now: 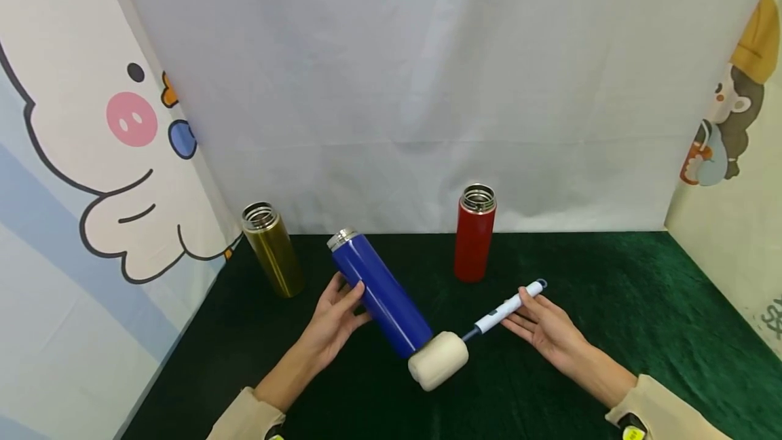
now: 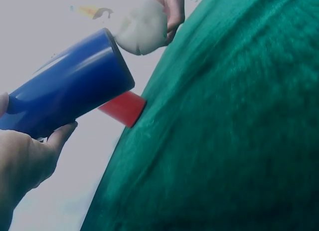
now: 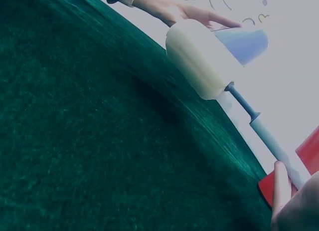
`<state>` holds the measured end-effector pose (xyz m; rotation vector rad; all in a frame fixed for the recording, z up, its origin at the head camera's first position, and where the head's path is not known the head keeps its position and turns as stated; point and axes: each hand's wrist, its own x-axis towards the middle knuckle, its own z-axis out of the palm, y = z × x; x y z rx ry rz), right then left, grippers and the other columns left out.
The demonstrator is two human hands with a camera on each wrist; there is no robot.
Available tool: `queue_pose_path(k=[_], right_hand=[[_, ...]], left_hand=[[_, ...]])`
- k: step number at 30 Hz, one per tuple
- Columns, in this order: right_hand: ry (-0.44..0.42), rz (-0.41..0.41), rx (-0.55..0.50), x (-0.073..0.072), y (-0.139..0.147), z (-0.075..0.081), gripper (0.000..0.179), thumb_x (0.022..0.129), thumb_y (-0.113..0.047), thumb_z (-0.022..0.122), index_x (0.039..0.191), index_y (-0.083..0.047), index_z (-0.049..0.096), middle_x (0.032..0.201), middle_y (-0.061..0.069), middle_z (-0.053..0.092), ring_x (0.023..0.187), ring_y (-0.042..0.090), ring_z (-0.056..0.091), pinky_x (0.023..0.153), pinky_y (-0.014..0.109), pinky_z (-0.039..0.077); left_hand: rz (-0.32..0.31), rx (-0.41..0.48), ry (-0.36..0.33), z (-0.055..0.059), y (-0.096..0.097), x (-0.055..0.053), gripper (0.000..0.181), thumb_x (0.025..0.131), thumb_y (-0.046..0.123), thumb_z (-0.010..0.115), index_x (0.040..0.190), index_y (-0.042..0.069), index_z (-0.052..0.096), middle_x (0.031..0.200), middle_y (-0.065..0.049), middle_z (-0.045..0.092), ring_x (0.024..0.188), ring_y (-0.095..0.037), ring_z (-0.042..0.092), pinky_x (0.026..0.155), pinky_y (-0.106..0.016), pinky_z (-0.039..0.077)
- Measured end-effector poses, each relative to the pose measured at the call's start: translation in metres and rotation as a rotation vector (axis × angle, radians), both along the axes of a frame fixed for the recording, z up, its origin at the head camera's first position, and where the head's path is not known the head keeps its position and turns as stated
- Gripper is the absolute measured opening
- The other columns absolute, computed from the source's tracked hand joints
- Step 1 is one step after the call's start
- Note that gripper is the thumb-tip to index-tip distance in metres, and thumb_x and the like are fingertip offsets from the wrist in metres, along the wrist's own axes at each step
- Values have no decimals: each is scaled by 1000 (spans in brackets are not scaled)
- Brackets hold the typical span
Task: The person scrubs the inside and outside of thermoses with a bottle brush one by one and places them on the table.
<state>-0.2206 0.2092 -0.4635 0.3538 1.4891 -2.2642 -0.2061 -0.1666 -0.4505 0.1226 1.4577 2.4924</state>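
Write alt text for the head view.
A left hand holds a tilted blue bottle while the right hand holds a sponge brush by its white handle. Farther back, a gold bottle and a red bottle stand uncapped on green cloth.

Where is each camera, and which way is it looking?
Head: worn on the head, looking forward and down at the green cloth; left grip, right grip and both sleeves show.
Left wrist: worn there, looking along the blue bottle to the cream brush; left grip and part of right grip show.
Right wrist: worn there, looking along the cream brush to the blue bottle; both grips show.
Both wrist views share the red bottle.
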Motion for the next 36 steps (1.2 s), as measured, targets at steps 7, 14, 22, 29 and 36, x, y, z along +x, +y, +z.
queue_pose_path(k=[7,14,22,29,36], right_hand=[[-20,-17,-44,0,13,-1,38,104,-36,55,134,-20,37,115,-4,63,100,8,68,102,31,56],[-40,-39,-72,-3,24,1,35,104,-36,55,131,-22,38,112,-6,65,98,7,68,102,29,56],[-48,-58,-131,-4,37,5,24,103,-33,57,123,-24,46,106,-8,68,96,6,69,101,27,56],[-92,-76,-149,-5,43,6,34,102,-37,58,129,-28,41,119,-7,60,96,6,68,106,27,53],[-118,-97,-184,-4,49,3,37,102,-37,58,133,-31,39,134,-2,49,94,7,69,111,27,49]], left_hand=[[30,-101,47,0,-2,-2,62,106,15,54,158,20,20,159,-15,35,140,-29,48,115,-60,41],[167,-326,96,-3,-7,-11,67,102,15,63,156,19,25,156,-16,42,139,-32,49,112,-55,47],[354,-485,209,-4,-18,-27,74,96,12,71,156,18,27,155,-14,42,145,-33,40,120,-60,34],[457,-567,311,3,-28,-46,79,93,11,75,158,15,29,155,-16,40,146,-37,38,120,-65,32],[512,-691,347,1,-31,-60,82,92,18,78,158,16,31,157,-17,39,147,-40,37,119,-65,34]])
